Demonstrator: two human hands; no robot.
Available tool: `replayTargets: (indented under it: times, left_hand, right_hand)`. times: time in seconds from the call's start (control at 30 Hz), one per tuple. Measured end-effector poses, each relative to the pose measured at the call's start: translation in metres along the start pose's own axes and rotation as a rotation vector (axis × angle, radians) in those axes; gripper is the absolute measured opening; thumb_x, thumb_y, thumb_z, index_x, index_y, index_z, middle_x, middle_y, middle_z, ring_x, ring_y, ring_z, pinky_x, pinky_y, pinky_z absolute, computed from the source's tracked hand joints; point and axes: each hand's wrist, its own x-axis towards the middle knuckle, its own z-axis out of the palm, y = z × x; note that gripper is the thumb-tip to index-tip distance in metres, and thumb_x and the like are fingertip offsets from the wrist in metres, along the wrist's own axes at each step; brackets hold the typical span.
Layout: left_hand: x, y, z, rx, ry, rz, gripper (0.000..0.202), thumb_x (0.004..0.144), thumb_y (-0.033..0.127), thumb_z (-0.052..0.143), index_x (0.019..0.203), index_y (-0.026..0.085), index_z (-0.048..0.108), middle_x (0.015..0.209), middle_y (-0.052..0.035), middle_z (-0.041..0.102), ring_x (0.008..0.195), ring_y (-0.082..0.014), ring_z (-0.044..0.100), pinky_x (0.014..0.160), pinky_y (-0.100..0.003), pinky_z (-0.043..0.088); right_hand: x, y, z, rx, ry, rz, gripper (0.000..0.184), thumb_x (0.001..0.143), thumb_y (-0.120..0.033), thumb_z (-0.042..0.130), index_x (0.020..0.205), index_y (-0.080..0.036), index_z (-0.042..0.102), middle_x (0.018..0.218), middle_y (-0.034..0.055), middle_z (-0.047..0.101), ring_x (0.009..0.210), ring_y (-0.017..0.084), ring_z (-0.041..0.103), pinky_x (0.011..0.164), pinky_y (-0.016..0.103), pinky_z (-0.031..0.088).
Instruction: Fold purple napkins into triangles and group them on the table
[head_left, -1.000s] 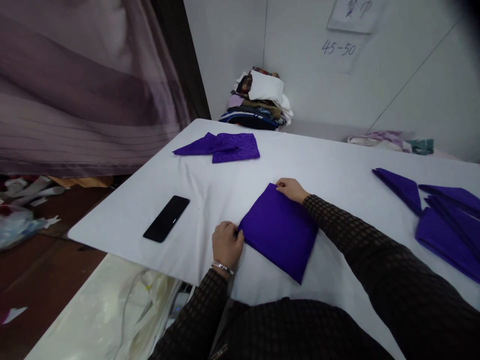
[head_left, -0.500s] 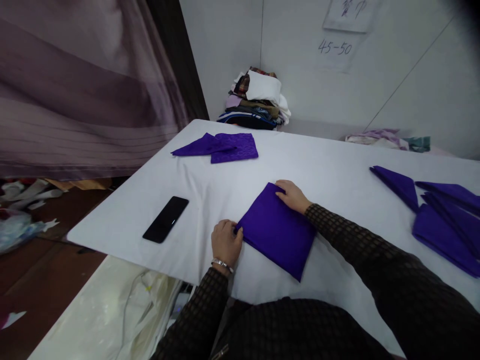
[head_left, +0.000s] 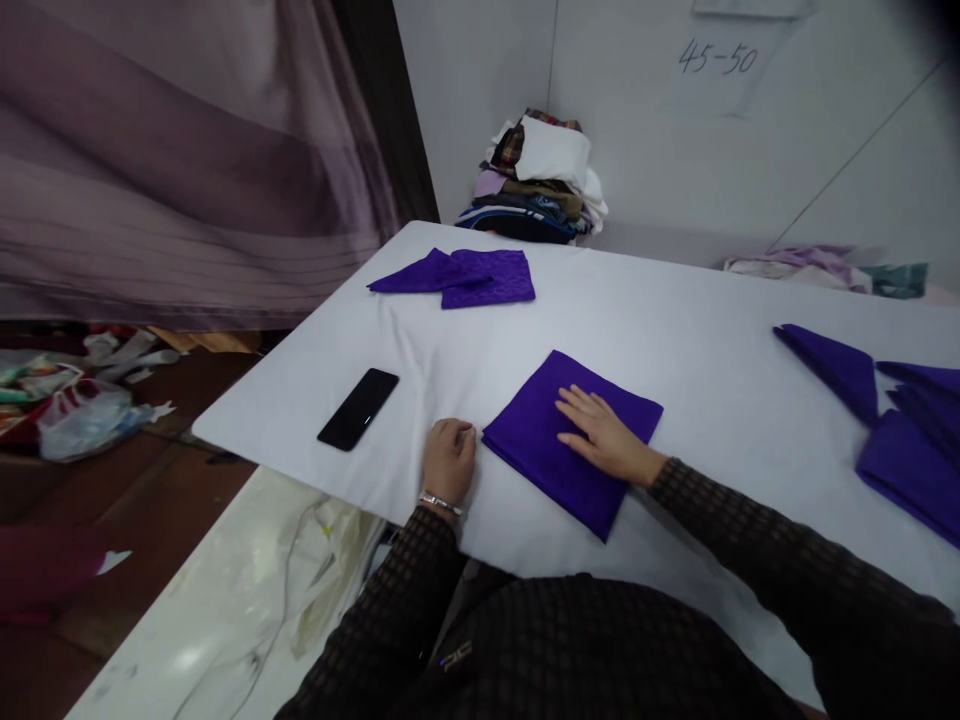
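A folded purple cloth (head_left: 540,450) lies flat, one corner pointing towards me, on the white-covered table (head_left: 630,320). Spread over its right half, my right hand (head_left: 604,435) rests palm down on the fabric, fingers extended. Just off the cloth's left corner is my left hand (head_left: 448,462), resting on the white cover with its fingers curled in. A small gap separates it from the cloth, and I see nothing held in it. A bracelet (head_left: 441,503) circles my left wrist.
A black phone (head_left: 358,409) lies to the left. Behind it are two overlapping purple pieces (head_left: 491,278); several folded purple pieces (head_left: 907,460) sit at the right. Stacked clothes (head_left: 544,185) stand beyond the far edge. A mauve curtain (head_left: 187,180) hangs at the left.
My left hand has let go of the cloth's left corner. My right hand has moved from the far edge onto the cloth and flattened out. The view has shifted slightly.
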Motion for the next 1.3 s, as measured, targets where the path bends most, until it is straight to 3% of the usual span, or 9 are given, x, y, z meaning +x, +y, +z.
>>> replayTargets:
  times: [0.17, 0.4, 0.63, 1.03, 1.17, 1.3]
  left_hand:
    - [0.000, 0.004, -0.005, 0.023, -0.041, -0.006, 0.019, 0.085, 0.030, 0.049, 0.083, 0.019, 0.063, 0.082, -0.0042, 0.062, 0.078, -0.0176, 0.056, 0.074, -0.033, 0.045]
    - [0.014, 0.019, 0.003, 0.214, -0.150, -0.052, 0.025, 0.083, 0.039, 0.054, 0.071, 0.020, 0.066, 0.082, -0.0052, 0.063, 0.083, -0.0206, 0.056, 0.075, -0.034, 0.041]
    - [0.016, 0.020, 0.006, 0.117, -0.142, -0.074, 0.022, 0.082, 0.032, 0.055, 0.064, 0.020, 0.060, 0.076, -0.0028, 0.060, 0.076, -0.0167, 0.056, 0.072, -0.029, 0.042]
    - [0.011, 0.013, 0.010, 0.292, -0.117, 0.049, 0.016, 0.083, 0.031, 0.056, 0.075, 0.020, 0.064, 0.088, -0.0062, 0.063, 0.088, -0.0222, 0.056, 0.078, -0.035, 0.041]
    - [-0.004, 0.032, 0.011, 0.257, -0.070, 0.217, 0.024, 0.088, 0.034, 0.051, 0.100, 0.018, 0.064, 0.111, -0.0095, 0.063, 0.107, -0.0232, 0.055, 0.094, -0.039, 0.039]
    - [-0.024, 0.058, 0.024, 0.249, -0.299, 0.549, 0.040, 0.091, 0.039, 0.045, 0.123, 0.019, 0.055, 0.136, -0.0113, 0.051, 0.131, -0.0243, 0.039, 0.110, -0.048, 0.023]
  right_hand:
    - [-0.043, -0.035, 0.015, 0.067, -0.091, -0.057, 0.054, 0.093, -0.045, 0.042, 0.142, -0.023, 0.038, 0.149, 0.0103, 0.032, 0.140, 0.026, 0.022, 0.112, 0.053, 0.020]
    - [-0.070, -0.057, 0.028, -0.021, -0.045, -0.098, 0.049, 0.094, -0.040, 0.041, 0.138, -0.019, 0.044, 0.147, 0.0114, 0.036, 0.139, 0.027, 0.024, 0.112, 0.054, 0.020]
    - [-0.095, -0.054, 0.038, -0.020, -0.017, -0.061, 0.049, 0.093, -0.036, 0.043, 0.139, -0.019, 0.043, 0.145, 0.0122, 0.040, 0.138, 0.028, 0.027, 0.109, 0.058, 0.024]
    - [-0.117, -0.049, 0.048, -0.088, 0.027, -0.060, 0.050, 0.093, -0.034, 0.043, 0.140, -0.018, 0.041, 0.145, 0.0125, 0.040, 0.138, 0.028, 0.027, 0.110, 0.056, 0.023]
    - [-0.117, -0.047, 0.052, -0.126, 0.019, -0.069, 0.055, 0.092, -0.039, 0.046, 0.141, -0.016, 0.038, 0.147, 0.0136, 0.035, 0.138, 0.028, 0.025, 0.110, 0.055, 0.023]
    - [-0.115, -0.050, 0.052, -0.138, 0.003, -0.070, 0.061, 0.089, -0.045, 0.050, 0.142, -0.016, 0.037, 0.149, 0.0151, 0.032, 0.139, 0.029, 0.024, 0.111, 0.055, 0.021]
